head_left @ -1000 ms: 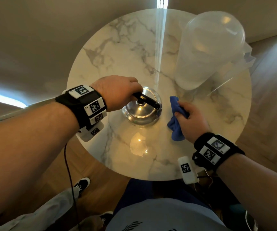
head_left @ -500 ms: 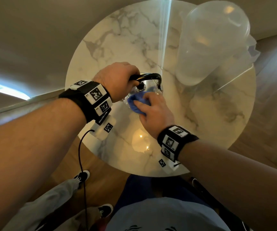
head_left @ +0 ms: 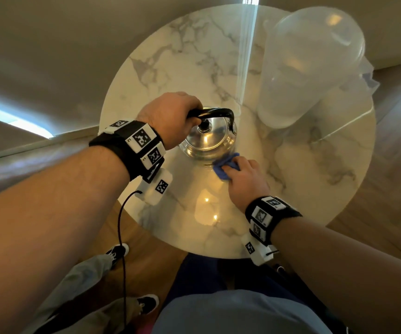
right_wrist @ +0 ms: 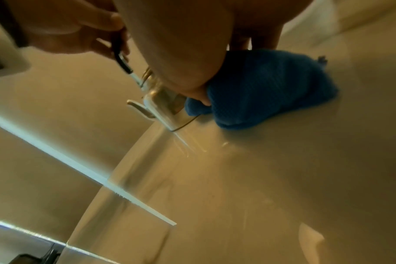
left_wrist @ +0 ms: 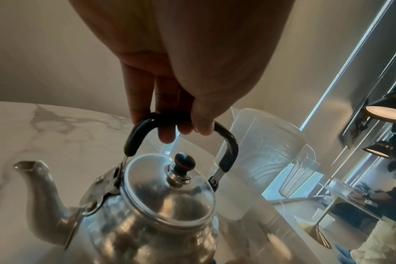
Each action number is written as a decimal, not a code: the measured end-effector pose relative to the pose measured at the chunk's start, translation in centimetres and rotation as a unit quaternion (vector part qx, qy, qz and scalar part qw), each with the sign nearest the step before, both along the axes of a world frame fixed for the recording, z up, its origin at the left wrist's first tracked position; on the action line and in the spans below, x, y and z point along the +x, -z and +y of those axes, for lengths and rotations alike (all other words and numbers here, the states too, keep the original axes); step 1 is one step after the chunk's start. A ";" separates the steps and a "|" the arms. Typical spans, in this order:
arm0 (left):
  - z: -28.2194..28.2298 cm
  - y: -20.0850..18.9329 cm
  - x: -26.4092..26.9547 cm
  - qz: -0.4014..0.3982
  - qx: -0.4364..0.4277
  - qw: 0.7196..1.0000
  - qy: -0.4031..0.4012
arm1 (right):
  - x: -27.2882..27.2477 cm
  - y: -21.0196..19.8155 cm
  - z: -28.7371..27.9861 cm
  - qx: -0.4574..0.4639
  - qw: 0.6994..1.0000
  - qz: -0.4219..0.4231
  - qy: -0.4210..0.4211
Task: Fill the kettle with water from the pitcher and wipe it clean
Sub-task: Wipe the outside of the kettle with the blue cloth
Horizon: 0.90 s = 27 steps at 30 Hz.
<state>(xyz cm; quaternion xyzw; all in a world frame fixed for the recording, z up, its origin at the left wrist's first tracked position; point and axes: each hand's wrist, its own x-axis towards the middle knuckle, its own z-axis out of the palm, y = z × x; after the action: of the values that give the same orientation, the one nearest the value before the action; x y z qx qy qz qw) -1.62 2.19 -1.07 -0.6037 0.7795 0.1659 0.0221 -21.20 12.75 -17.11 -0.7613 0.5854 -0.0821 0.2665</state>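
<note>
Kettle [head_left: 207, 138] stands on the desk [head_left: 303, 184], lid on, directly beneath the left hand [head_left: 170, 116]; that hand's fingers [left_wrist: 138, 100] curl round the black handle [left_wrist: 226, 144] from above, likely to steady the body while it is rubbed; spout [left_wrist: 34, 180] points away from the right hand. Right hand [head_left: 245, 179] clenches a bunched blue cloth [head_left: 223, 168] and presses it where the kettle's lower wall meets the desk, on the near side; judged a wiping step low on the kettle. Pitcher [head_left: 308, 68] stands well beyond the right hand, upright, apart from the kettle, presumably set aside after pouring; the water level in either vessel cannot be told.
</note>
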 end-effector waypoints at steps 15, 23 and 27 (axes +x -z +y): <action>-6.6 -0.5 1.0 0.024 -0.011 1.000 0.003 | -3.9 -3.8 -0.3 0.079 0.988 -0.072 0.108; -9.6 -0.4 1.4 0.044 -0.006 0.998 0.035 | -4.3 -4.4 -2.1 0.104 0.978 -0.034 0.178; -9.5 -0.5 1.6 0.043 -0.005 0.998 0.045 | -4.6 -4.9 -1.7 0.124 0.951 -0.075 0.274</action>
<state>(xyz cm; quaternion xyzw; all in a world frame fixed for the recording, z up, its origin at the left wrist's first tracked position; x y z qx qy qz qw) -0.01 -7.36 -0.62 -0.5608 0.8068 0.1862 -0.0069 -25.79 11.01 -12.20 -0.5239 0.7557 -0.1352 0.3690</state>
